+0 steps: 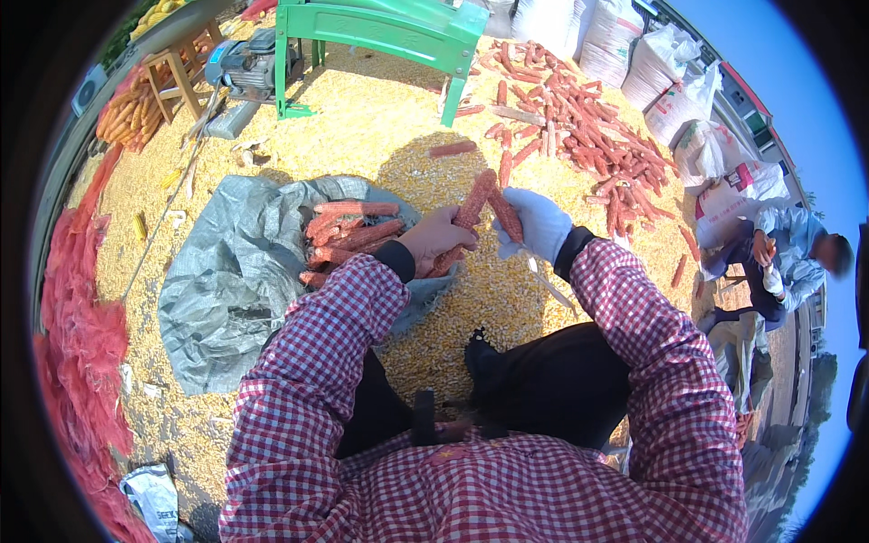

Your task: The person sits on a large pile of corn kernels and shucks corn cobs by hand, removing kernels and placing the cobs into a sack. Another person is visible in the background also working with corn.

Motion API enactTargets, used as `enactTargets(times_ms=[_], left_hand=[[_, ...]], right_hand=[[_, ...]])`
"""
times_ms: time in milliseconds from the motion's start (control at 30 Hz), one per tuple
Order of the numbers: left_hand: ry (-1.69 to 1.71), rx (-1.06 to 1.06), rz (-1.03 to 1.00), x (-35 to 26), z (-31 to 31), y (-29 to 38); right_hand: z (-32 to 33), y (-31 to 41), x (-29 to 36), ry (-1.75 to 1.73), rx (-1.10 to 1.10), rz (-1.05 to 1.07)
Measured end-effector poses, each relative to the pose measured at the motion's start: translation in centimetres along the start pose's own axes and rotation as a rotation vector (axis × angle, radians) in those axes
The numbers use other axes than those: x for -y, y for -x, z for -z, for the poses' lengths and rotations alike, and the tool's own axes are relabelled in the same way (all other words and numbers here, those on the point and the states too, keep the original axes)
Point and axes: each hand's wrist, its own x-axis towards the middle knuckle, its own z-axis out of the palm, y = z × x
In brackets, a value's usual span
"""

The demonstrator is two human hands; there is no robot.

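My bare left hand (438, 239) is closed around a red corn cob (471, 207), held slanting upward. In my right hand (536, 220), which wears a pale glove, is another red cob (506, 216); the two cobs meet at their upper ends. Below my right hand a dry husk strip (551, 288) hangs or lies. Left of my left hand, several red cobs (356, 234) rest on a grey-green woven sack (237, 237) spread over loose yellow kernels (502, 319). One more red cob (453, 148) lies on the kernels beyond my hands.
A green metal machine frame (380, 34) stands ahead, beside an electric motor (248, 66). Red cobs are heaped (584, 122) ahead right, near full white sacks (662, 64). A seated person (781, 265) is at the right. Red netting (81, 339) and unshelled corn ears (129, 119) lie left.
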Motion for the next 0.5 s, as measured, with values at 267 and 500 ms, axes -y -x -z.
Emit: enactTargets(times_ms=[267, 500], left_hand=[[0.551, -0.001, -0.096, 1.5, -0.4, -1.2], [-0.237, -0.286, -0.258, -0.9, 2.7, 0.1]], right_hand=[[-2.7, 0.8, -0.8, 0.489, 0.209, 0.082], [-1.8, 1.4, 0.5, 1.083, -0.006, 0.188]])
